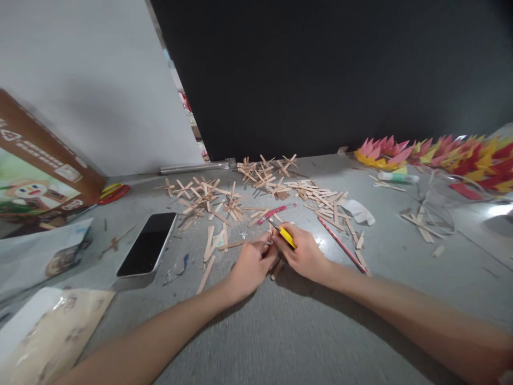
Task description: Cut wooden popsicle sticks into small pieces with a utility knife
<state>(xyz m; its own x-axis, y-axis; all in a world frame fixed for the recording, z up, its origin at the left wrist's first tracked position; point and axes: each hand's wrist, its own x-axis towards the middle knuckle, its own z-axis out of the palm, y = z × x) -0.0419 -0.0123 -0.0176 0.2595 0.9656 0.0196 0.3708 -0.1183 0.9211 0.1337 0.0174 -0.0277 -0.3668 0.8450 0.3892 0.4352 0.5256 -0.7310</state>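
Note:
My right hand (302,254) is closed round a yellow utility knife (287,238), its tip pointing up and left. My left hand (251,266) is pinched against a small wooden stick (272,229) right at the knife's tip, and the fingertips of both hands nearly touch. Part of another stick (277,269) shows below the hands. Just beyond the fingers lies a red patterned strip (271,214). Loose wooden sticks (320,195) and crossed stick pieces (204,195) are spread behind the hands.
A phone (147,245) lies at the left, near scissors (114,193) and a printed box (40,171). On the right are a red pencil (340,244), a white scrap (358,212), a glue stick (397,177) and pink, yellow and red paper crowns (382,152). A dark panel (320,75) stands behind.

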